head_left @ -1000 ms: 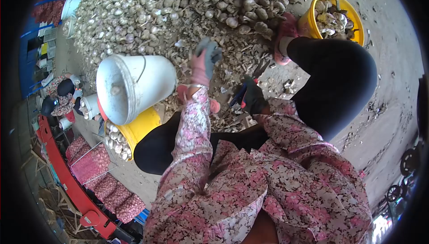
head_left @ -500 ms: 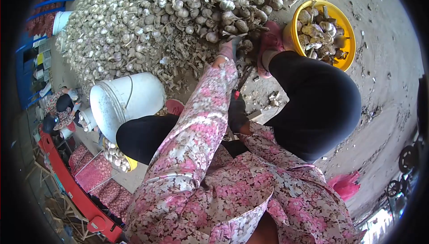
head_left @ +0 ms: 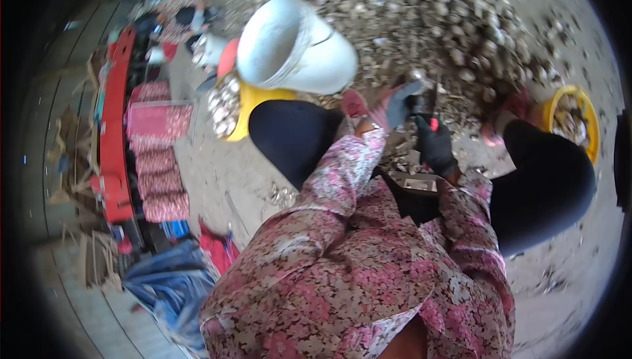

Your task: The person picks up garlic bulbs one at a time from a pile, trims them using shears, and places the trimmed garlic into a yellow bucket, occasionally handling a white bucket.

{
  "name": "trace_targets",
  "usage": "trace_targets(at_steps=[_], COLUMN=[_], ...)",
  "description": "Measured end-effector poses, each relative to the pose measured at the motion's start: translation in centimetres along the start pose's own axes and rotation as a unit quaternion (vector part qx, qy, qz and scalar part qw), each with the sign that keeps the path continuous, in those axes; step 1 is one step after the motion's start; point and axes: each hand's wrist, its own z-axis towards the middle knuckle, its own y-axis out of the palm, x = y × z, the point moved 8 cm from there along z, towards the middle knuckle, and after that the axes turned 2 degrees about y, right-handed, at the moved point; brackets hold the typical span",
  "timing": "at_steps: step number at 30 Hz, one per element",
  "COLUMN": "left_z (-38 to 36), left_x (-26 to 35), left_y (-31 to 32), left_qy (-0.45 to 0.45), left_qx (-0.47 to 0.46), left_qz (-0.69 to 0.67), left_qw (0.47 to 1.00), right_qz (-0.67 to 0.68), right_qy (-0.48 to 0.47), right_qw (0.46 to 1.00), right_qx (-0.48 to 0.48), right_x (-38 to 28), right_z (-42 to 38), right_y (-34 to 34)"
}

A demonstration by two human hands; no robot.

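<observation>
My left hand point(head_left: 399, 105), in a grey and pink glove, is closed round a garlic bulb point(head_left: 420, 78), blurred at its fingertips. Just right of it and lower, my right hand point(head_left: 436, 148) wears a dark glove and grips a red-handled tool point(head_left: 434, 125), whose thin metal part points up beside the bulb. The two hands are close together between my knees. Beyond them spreads a large heap of garlic point(head_left: 454, 23), with loose skins and stalks on the ground beneath.
A white bucket point(head_left: 329, 63) lies tipped at upper left, by a yellow container point(head_left: 253, 101) of garlic. Another yellow bucket point(head_left: 593, 142) with garlic stands far right. Red mesh sacks point(head_left: 161, 181), a red beam point(head_left: 117, 142) and a blue tarp point(head_left: 174, 286) are left. People sit at upper left.
My left hand has drawn back from the heap's edge with a bulb and come close to the tool in my right hand. The view has swung left.
</observation>
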Motion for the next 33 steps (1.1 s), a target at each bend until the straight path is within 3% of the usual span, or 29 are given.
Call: trace_targets(at_steps=[1,2,3,5,9,10,11,12,14,15,17,18,23,26,29,30,33], left_z=[-1.2,-1.0,-1.8,-3.6,-4.2,-5.4,-7.1,-6.6,-6.3,-5.9,-5.9,-5.2,-3.9,-2.8,-2.2,-2.2,-1.4], left_x=[0.8,0.0,1.0,2.9,3.8,6.2,8.6,8.5,8.7,7.8,8.1,7.7,7.0,5.8,4.9,4.9,2.4], left_y=[1.3,0.7,1.3,-0.4,-5.2,-6.2,-5.6,-5.7,-6.9,-6.4,-4.1,-4.1,-2.4,-3.6,-3.7,-3.4,-5.5], left_qy=[0.052,0.002,0.024,0.122,0.147,0.261,0.340,0.336,0.365,0.389,0.285,0.301,0.287,0.218,0.163,0.148,0.126], left_qx=[0.013,0.001,-0.030,0.024,0.024,0.160,0.279,0.293,0.269,0.244,0.215,0.193,0.183,0.234,0.209,0.200,0.191], left_qz=[-0.133,-0.238,-0.292,-0.240,-0.205,0.080,0.356,0.354,0.303,0.249,0.343,0.374,0.434,0.554,0.603,0.633,0.632], left_qw=[0.990,0.971,0.956,0.963,0.967,0.949,0.824,0.822,0.838,0.853,0.869,0.856,0.834,0.768,0.752,0.733,0.740], right_qz=[-0.063,-0.047,-0.062,0.075,0.047,-0.125,-0.290,-0.293,-0.326,-0.374,-0.545,-0.532,-0.566,-0.572,-0.571,-0.561,-0.551], right_qy=[-0.017,0.045,0.042,0.130,0.054,-0.053,-0.159,-0.155,-0.367,-0.379,-0.328,-0.357,-0.224,-0.165,-0.163,-0.113,-0.050], right_qw=[0.998,0.998,0.997,0.989,0.996,0.991,0.943,0.942,0.871,0.844,0.767,0.761,0.787,0.802,0.804,0.820,0.833], right_qx=[0.013,0.012,-0.013,-0.003,-0.057,-0.016,0.028,0.049,0.015,0.056,0.087,0.107,0.098,0.054,0.044,0.027,0.005], right_x=[0.8,0.3,0.9,3.7,4.2,2.4,0.1,-2.4,-4.1,-4.1,-5.9,-5.8,-5.4,-4.7,-2.2,-0.5,1.1], right_z=[0.2,-0.9,-0.9,-0.2,0.3,0.4,0.1,-1.3,-1.2,-1.0,-0.7,-0.6,1.1,2.0,2.9,3.4,3.5], right_y=[-0.3,0.7,1.5,0.4,0.8,0.5,0.8,2.5,4.6,4.1,4.0,3.3,2.5,2.6,1.8,1.1,0.0])
